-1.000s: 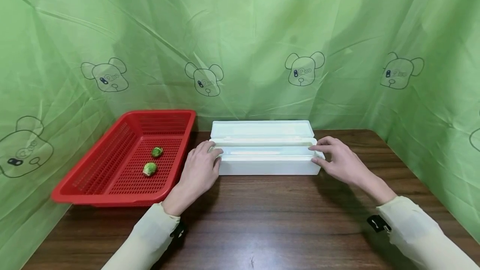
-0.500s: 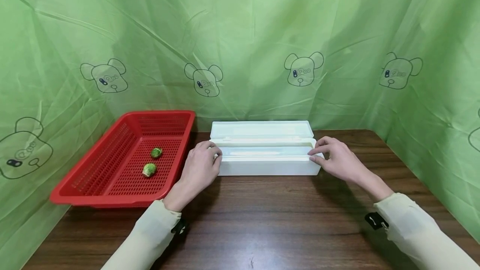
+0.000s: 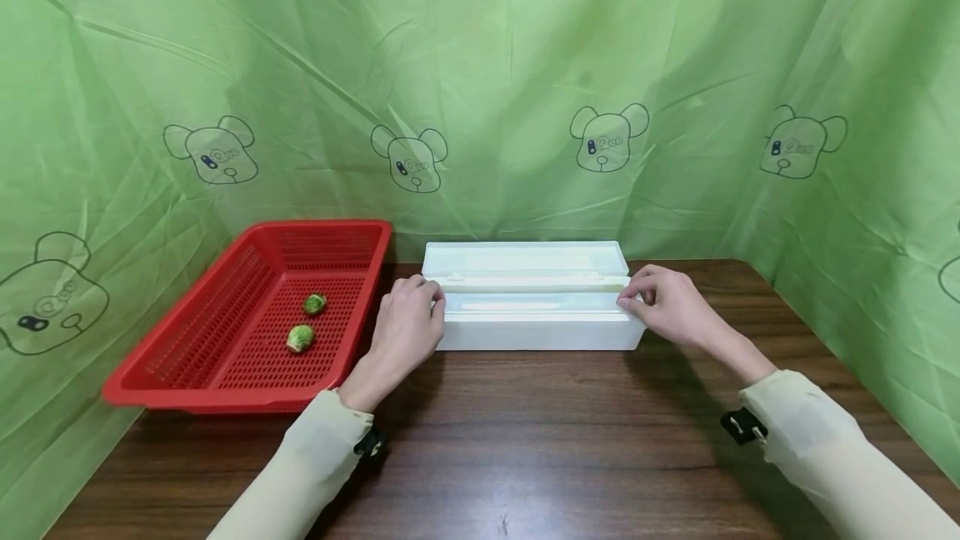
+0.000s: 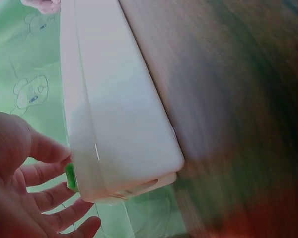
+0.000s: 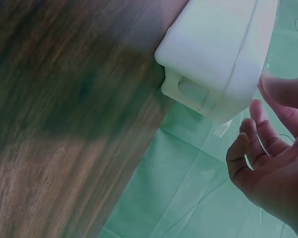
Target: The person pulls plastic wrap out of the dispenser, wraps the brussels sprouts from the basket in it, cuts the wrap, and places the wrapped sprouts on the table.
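A long white cling film dispenser (image 3: 536, 333) stands on the table with its lid (image 3: 525, 258) raised at the back. Glossy clear cling film (image 3: 525, 302) lies across its top. My left hand (image 3: 408, 315) pinches the film at the left end between thumb and index finger. A small green slider (image 4: 71, 177) shows beside those fingertips in the left wrist view. At the opposite end, my right hand (image 3: 667, 302) pinches the film between thumb and fingertips. In the right wrist view, a loose strip of clear material hangs by the box's corner; its other fingers are loosely bent.
A red plastic basket (image 3: 225, 398) stands to the left, close to my left forearm. Two Brussels sprouts (image 3: 300, 338) lie inside it. Green sheeting (image 3: 510, 90) printed with bear heads hangs behind the brown wooden table (image 3: 495, 440) and along both sides.
Both hands' fingers have drawn together into tighter pinches at the dispenser's ends. Both wrists have shifted slightly inward. The dispenser, basket and sprouts have stayed in place.
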Motion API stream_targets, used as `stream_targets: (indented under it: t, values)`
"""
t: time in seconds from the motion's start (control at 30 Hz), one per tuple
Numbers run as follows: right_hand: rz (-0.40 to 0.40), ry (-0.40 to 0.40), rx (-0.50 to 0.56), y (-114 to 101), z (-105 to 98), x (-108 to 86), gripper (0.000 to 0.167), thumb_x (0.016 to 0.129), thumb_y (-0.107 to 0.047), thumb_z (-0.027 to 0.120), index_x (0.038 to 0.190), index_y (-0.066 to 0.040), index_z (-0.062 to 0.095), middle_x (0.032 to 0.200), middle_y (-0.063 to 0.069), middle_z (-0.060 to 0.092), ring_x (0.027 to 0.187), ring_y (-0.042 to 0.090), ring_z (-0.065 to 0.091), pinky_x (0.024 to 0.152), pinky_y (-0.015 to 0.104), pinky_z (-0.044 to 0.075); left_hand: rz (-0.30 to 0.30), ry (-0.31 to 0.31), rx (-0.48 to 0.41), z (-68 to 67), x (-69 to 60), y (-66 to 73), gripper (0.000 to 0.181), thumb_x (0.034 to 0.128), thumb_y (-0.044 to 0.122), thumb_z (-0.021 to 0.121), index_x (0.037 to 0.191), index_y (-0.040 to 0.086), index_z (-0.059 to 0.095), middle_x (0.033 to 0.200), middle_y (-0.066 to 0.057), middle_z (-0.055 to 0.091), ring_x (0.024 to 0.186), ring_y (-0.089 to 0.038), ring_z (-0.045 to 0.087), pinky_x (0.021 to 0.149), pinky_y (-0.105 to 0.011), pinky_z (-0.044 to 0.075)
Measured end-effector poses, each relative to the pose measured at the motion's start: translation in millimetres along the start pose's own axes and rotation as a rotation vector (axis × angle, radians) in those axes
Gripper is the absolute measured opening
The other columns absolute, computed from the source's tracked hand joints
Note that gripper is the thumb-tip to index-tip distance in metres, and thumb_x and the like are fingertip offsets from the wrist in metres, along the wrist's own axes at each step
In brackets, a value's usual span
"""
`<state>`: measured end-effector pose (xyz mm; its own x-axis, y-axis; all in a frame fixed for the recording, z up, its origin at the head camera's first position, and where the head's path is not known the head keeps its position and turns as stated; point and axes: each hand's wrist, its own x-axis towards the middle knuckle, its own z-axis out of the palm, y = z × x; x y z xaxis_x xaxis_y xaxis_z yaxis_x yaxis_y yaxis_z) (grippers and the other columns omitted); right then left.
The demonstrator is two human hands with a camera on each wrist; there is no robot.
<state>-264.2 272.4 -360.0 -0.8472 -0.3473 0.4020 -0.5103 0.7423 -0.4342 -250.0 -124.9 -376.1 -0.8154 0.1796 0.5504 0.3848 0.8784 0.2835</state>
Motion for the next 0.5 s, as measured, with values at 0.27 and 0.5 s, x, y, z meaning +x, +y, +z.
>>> stream_targets:
  t: [0.27,0.5]
  values:
    - [0.029,-0.031,0.039,0.2,-0.6,6.4,0.006,0.100,-0.008,0.071,0.096,-0.008,0.076,0.070,-0.002,0.053,0.062,0.014,0.047,0.061,0.031,0.040,-0.019,0.011,-0.001,3.4,8.2,5.5,0.014,0.1005,0.009,0.065,0.087,0.007,0.064,0.083,-0.010,0.069,0.084,-0.038,0.063,0.072,-0.053,0.052]
    - [0.106,-0.072,0.103,-0.3,-1.3,11.2,0.010,0.106,-0.013,0.065,0.101,-0.007,0.072,0.069,-0.001,0.057,0.063,0.013,0.052,0.058,0.029,0.042,-0.063,-0.069,-0.049,2.0,10.0,8.5,0.018,0.0927,0.020,0.075,0.103,0.006,0.078,0.090,-0.006,0.074,0.088,-0.033,0.065,0.076,-0.049,0.053]
